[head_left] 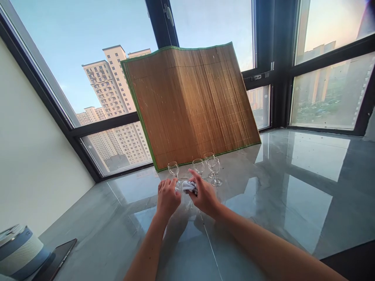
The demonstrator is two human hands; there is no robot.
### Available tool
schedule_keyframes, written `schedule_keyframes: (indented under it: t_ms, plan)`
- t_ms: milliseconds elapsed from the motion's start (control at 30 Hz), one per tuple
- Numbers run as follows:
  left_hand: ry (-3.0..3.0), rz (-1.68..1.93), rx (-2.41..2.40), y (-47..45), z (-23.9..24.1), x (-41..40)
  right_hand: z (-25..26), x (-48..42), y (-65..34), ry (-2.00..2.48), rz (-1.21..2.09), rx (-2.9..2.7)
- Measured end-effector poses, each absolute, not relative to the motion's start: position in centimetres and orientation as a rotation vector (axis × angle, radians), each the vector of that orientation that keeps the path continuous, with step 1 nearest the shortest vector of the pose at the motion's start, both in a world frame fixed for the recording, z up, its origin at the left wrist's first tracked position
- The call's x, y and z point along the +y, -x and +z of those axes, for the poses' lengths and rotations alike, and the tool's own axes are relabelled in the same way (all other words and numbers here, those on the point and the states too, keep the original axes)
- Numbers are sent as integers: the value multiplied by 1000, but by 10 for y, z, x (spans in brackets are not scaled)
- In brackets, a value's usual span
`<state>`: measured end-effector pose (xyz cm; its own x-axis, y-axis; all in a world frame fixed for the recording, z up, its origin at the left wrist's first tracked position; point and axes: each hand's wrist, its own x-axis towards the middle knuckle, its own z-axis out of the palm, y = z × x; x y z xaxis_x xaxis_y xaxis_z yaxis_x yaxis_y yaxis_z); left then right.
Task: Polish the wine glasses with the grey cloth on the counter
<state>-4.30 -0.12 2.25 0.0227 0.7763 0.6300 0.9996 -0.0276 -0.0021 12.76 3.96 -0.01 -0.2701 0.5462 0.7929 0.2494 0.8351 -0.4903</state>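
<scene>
My left hand [168, 199] is closed around a small clear wine glass [179, 185], partly hidden by the fingers. In my right hand [205, 196] is a bunched white-and-grey cloth [190, 187], which meets the glass on its right side; whether it reaches inside the bowl I cannot tell. Right behind the hands several more stemmed glasses stand upright on the shiny grey surface. One glass [173, 168] is behind my left hand, another glass [198, 166] is behind the right, and a third glass [215, 167] stands further right, overlapping one at its back.
A brown slatted mat [190, 105] with green edging leans against the window behind the glasses. At the lower left, a blue-and-cream lidded cup [22, 251] stands beside a dark phone [55, 260] on the glossy grey counter [102, 230].
</scene>
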Motion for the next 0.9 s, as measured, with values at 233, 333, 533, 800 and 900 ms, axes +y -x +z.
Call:
schedule_keyframes:
  t_ms: [233, 333, 533, 800, 900]
  plan:
    - [2032, -569, -1703, 39, 27, -5, 5, 42, -128, 839, 365, -1678]
    - [2028, -634, -1699, 32, 24, -6, 9, 49, -134, 918, 385, -1583]
    - [1890, -762, -1831, 30, 15, -3, 9, 46, -132, 838, 466, -1643]
    - [1892, -657, -1846, 35, 10, -4, 5, 48, -130, 750, 787, -1864]
    - [1894, -618, -1816, 38, 13, -5, 6, 49, -134, 687, 971, -1952]
